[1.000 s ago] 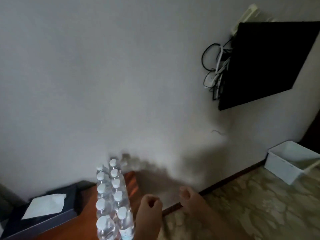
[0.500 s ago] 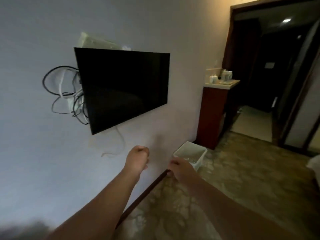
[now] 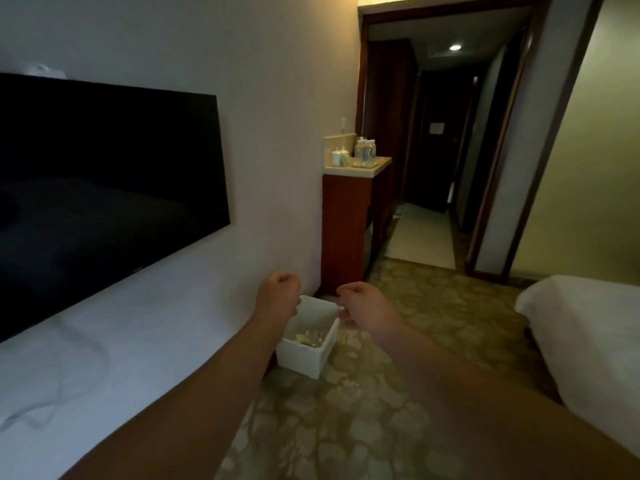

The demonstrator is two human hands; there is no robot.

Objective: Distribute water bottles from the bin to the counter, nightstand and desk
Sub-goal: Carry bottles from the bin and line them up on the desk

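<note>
A white plastic bin (image 3: 304,355) stands on the carpet against the wall, with something pale and shiny lying at its bottom. My left hand (image 3: 278,292) is curled into a loose fist just above the bin's left rim and holds nothing. My right hand (image 3: 363,304) is also curled, empty, over the bin's right rim. Farther along the wall stands a red-brown counter (image 3: 346,230) with a pale top that carries a glass kettle (image 3: 365,154) on a tray and white cups (image 3: 339,156).
A black television (image 3: 104,195) hangs on the left wall. A white bed corner (image 3: 581,327) juts in at the right. Patterned carpet runs between bed and wall toward a dark doorway (image 3: 436,140) and hallway.
My view has swung right, away from the desk with the bottles and past the television, toward the bin and counter. Both hands stay curled and empty, now over the bin.
</note>
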